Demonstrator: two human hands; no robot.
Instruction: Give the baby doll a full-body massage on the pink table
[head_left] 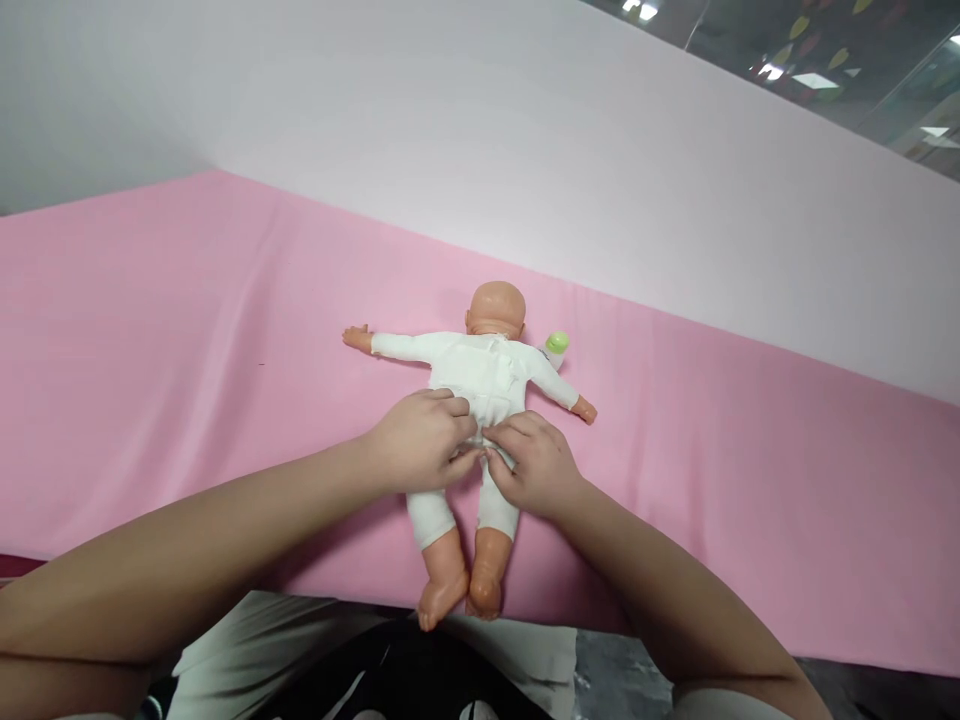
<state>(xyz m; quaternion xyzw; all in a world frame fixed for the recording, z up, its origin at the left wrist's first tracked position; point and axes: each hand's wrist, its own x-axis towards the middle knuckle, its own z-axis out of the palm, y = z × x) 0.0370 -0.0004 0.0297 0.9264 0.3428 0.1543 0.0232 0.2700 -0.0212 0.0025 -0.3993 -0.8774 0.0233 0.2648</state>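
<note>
Doll (480, 385) in a white romper lies face down on the pink-covered bench (187, 330), head away from the person, arms spread to both sides, bare feet reaching past the near edge. Both hands meet at the doll's hips: the left hand (421, 441) rests on the lower back with its fingers (450, 408) curled and pinching the white cloth at the waist, and the right hand (534, 462) lies just beside it, fingers bent and gripping the same cloth over the right thigh. The two hands touch each other. A small bottle with a green cap (556, 345) lies just beside the doll's head and right shoulder
</note>
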